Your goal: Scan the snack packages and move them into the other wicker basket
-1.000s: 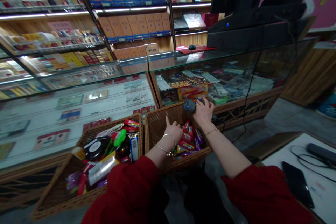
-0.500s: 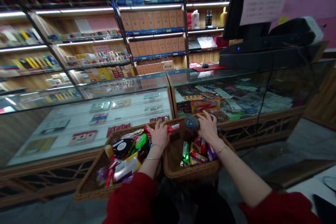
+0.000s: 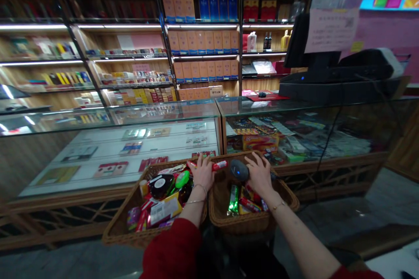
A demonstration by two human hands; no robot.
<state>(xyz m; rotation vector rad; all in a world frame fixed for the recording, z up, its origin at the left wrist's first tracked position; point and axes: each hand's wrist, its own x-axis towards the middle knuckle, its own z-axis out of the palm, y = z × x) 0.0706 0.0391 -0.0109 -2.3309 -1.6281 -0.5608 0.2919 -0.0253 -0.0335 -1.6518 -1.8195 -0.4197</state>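
The left hand (image 3: pixel 203 175) grips a red candy tube (image 3: pixel 220 165) over the meeting rims of two baskets (image 3: pixel 253 226), its long axis sideways, right end towards the scanner (image 3: pixel 238 170) clasped in the right hand (image 3: pixel 259 175).

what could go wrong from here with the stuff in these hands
The red tube sticks out both sides of the left hand, near where the left basket and right basket adjoin; it could slip into either. The scanner in the right hand looks close to the tube's end and might knock it.
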